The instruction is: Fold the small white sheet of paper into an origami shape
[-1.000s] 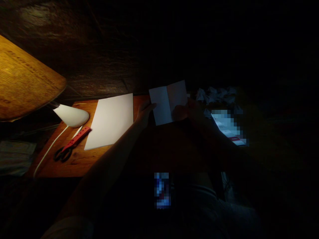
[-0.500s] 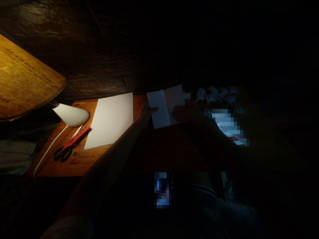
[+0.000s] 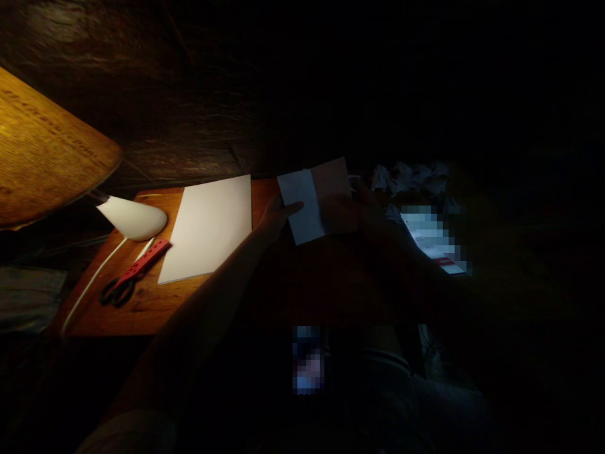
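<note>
White paper (image 3: 299,217), left hand (image 3: 275,219) pinching edge

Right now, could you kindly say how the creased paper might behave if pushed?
The creased paper looks thin, so likely light and floppy. It would probably bend along its middle crease. Held by the left hand and right hand, it may hardly slide.

Both arms (image 3: 215,293) outstretched, left hand (image 3: 274,222) with thumb (image 3: 295,207) pointing inward, right hand (image 3: 358,208) opposite, dim.
</note>
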